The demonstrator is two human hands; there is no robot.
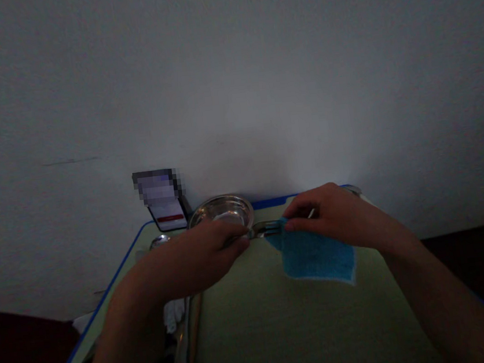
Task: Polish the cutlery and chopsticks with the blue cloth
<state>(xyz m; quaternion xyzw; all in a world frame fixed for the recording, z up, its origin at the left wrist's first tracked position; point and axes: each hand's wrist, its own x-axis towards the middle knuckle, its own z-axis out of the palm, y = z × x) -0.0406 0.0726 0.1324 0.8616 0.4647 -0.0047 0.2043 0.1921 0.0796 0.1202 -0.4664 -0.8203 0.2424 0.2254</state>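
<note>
The left hand [214,246] pinches the fork [264,226] by its handle between thumb and fingers, tines pointing away from that hand, just off the near right side of the metal bowl [222,202]; whether fork and bowl touch, I cannot tell. The right hand [328,212], right of the bowl, has thumb and forefinger closed on a blue cloth [318,260], its edge at the tine tips and the rest hanging loose. This looks like wiping; to do it well, I would hold the fork steady close to its head, wrap the cloth over both faces, draw it outward along the tines rather than across their points, press lightly, work into the gaps, and gather the loose part so it does not drag. Counting outward: one fork, one cloth, one bowl; one phone [169,213] upright just left of the bowl; one spoon [160,241], judging by its round head, left of the bowl on its near side; nearer the wearer than the bowl and to its left, one brown stick [195,350] and at least one long metal utensil [180,357], their full number hidden by the left arm; one table [259,331] under the bowl.
</note>
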